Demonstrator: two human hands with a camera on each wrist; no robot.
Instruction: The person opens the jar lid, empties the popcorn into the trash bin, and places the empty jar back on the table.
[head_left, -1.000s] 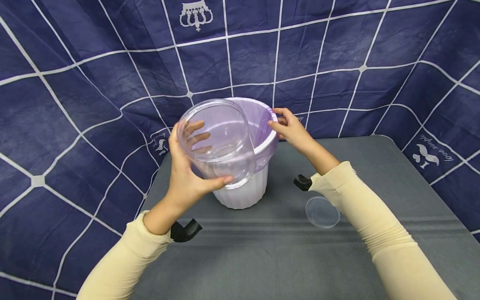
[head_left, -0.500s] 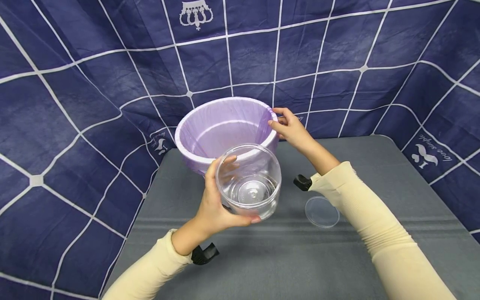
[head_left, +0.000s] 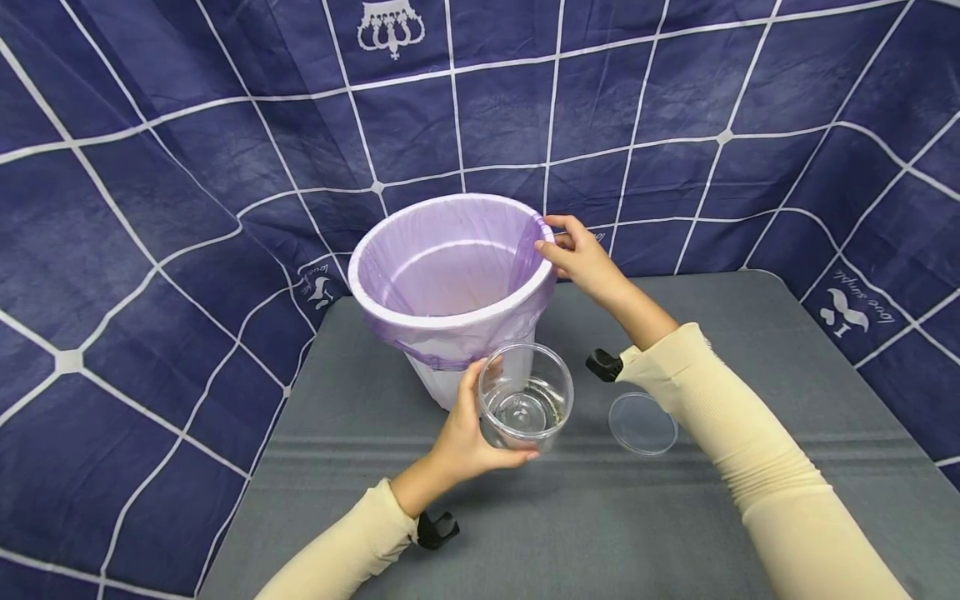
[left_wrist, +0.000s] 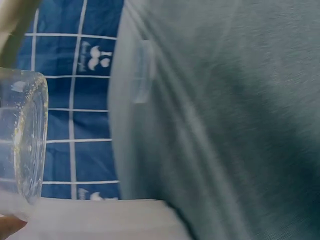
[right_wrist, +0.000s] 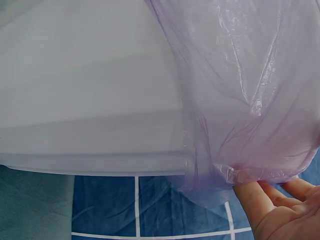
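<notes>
My left hand (head_left: 465,442) grips a clear round plastic jar (head_left: 525,400) from its left side, thumb at the front, above the table. The jar's mouth tilts up toward me; small yellowish crumbs cling round its base in the left wrist view, where a fingertip (left_wrist: 11,226) shows. Behind the jar stands a white trash can (head_left: 431,379) lined with a purple garbage bag (head_left: 457,283) folded over the rim. My right hand (head_left: 581,258) pinches the bag and rim at the right, thumb inside, fingers outside. In the right wrist view, fingers touch the bag's overhang (right_wrist: 250,130).
A clear round lid (head_left: 642,423) lies flat on the grey table (head_left: 570,533), near the right sleeve. A blue checked cloth (head_left: 637,92) hangs behind and along both sides. Black wrist mounts (head_left: 437,530) stick out below the sleeves.
My left hand has brought the tipped jar from over the can's mouth down and right toward the table, turning its opening upward. My right hand keeps its place on the rim.
</notes>
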